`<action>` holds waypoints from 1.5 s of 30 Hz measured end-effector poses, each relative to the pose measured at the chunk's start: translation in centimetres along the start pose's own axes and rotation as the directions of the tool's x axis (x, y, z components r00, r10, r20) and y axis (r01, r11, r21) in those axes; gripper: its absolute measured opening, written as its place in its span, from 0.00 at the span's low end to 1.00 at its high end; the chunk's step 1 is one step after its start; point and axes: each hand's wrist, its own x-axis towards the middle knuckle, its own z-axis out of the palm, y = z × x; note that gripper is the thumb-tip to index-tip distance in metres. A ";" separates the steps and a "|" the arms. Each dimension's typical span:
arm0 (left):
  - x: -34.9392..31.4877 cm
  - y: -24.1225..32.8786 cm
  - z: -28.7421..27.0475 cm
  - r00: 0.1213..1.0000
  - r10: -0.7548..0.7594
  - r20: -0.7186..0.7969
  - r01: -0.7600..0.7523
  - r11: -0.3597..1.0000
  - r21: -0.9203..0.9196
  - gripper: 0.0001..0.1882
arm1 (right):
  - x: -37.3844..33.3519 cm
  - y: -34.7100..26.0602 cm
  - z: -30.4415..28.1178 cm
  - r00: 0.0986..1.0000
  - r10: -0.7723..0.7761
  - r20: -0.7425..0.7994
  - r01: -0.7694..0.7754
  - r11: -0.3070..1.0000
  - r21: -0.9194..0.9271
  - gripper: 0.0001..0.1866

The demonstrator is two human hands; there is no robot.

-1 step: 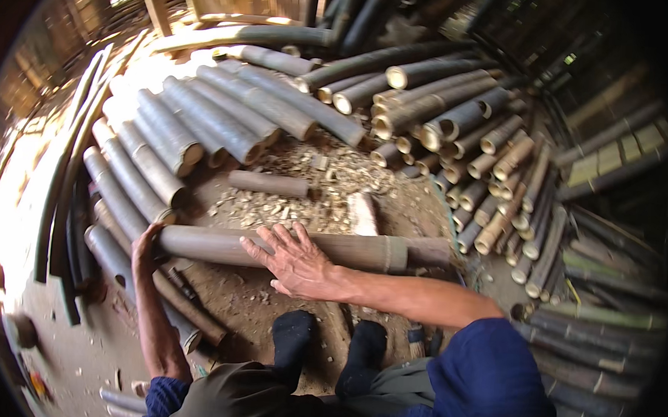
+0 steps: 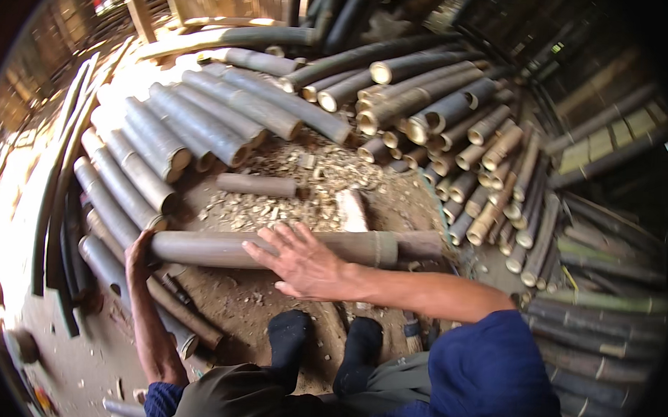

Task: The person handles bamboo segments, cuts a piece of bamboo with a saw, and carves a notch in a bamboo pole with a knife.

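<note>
A thick brown bamboo section lies crosswise in front of me, with a pale ring at its node near the right end. My left hand is closed around its left end; the fingertips are partly hidden there. Flat on the top of the bamboo, right of its middle, rests my right hand with its fingers spread. Just beyond are a short bamboo piece and a pale wooden block among wood chips.
Long dark bamboo lengths lie fanned out at the far left. Stacked cut bamboo fills the right side, with more poles nearer me. My feet in dark socks stand on the dirt floor below the bamboo. A tool handle lies beside them.
The whole view has shifted a little, so the scene sits slightly further left. My right hand has slid slightly rightward along the bamboo; my left hand keeps its hold on the end.
</note>
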 end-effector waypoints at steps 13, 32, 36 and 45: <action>-0.2 -1.6 2.3 0.977 0.118 0.179 -0.111 0.993 -0.051 0.34 | -46.6 -10.2 4.1 -0.270 0.962 -0.024 -0.891 -0.241 0.384 0.18; -5.4 1.5 3.3 0.979 0.132 0.153 -0.149 0.983 0.105 0.36 | -41.3 -26.1 17.1 -0.626 0.769 -0.128 -0.754 -0.557 0.348 0.40; -5.4 0.9 4.0 0.978 0.118 0.174 -0.140 0.983 0.119 0.36 | -42.7 -27.0 16.8 -0.655 0.694 -0.298 -0.721 -0.458 0.519 0.35; -6.8 1.2 2.4 0.979 0.134 0.154 -0.157 0.976 0.148 0.38 | -38.4 -26.2 -1.3 -0.469 0.875 -0.122 -0.373 -0.071 0.925 0.25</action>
